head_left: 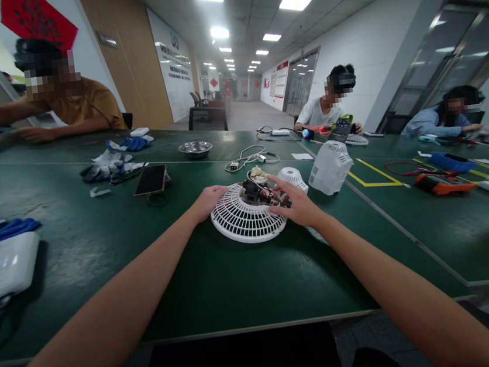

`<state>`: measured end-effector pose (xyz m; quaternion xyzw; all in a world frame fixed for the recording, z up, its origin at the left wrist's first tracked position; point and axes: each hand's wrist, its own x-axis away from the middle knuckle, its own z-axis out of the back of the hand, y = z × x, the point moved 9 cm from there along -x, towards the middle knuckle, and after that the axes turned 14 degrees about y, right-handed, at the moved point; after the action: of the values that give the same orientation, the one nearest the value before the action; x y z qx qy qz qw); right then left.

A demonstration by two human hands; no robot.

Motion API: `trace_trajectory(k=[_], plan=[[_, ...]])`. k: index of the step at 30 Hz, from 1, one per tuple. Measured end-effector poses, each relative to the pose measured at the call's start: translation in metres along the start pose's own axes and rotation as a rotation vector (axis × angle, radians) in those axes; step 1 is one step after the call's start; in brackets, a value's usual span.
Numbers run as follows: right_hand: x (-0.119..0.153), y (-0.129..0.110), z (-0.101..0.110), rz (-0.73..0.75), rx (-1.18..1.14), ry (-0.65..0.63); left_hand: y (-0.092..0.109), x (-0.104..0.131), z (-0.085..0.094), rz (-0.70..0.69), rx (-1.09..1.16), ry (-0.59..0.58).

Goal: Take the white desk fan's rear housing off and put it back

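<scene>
A round white fan grille (249, 221) lies on the green table in front of me, with an exposed fan motor (254, 191) and wiring at its centre. My left hand (209, 203) is closed on the grille's left rim, its fingertips partly hidden. On the other side, my right hand (298, 202) curves round the motor's right side, thumb low and fingers above. A cream plastic part (257, 174) sits on top of the motor. Just behind my right hand are a small white vented cover (292, 178) and a taller white plastic housing (331, 168).
Beyond the grille are a coiled white cable (250, 158) and a metal bowl (195, 149). To the left lie a phone (151, 180), blue-and-white gloves (108, 166) and a white device (5, 270). An orange tool (443, 184) lies right. Several people sit around the table.
</scene>
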<state>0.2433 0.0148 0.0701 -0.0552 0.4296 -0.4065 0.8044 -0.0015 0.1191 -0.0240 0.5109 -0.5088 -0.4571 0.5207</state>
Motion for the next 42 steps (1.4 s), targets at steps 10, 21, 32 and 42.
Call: trace_trajectory(k=[10,21,32,42], plan=[[0.001,-0.001,0.002,0.014,-0.018,0.026,0.009,0.009,-0.003,-0.036,-0.007,0.002],[0.000,-0.005,0.002,0.040,0.008,0.010,0.006,0.000,-0.001,-0.061,-0.012,0.030],[-0.001,-0.004,0.003,0.028,-0.007,0.019,0.007,0.003,-0.002,-0.062,-0.027,0.014],[-0.001,-0.006,0.003,0.026,-0.006,0.010,0.009,0.005,-0.001,-0.049,-0.046,0.017]])
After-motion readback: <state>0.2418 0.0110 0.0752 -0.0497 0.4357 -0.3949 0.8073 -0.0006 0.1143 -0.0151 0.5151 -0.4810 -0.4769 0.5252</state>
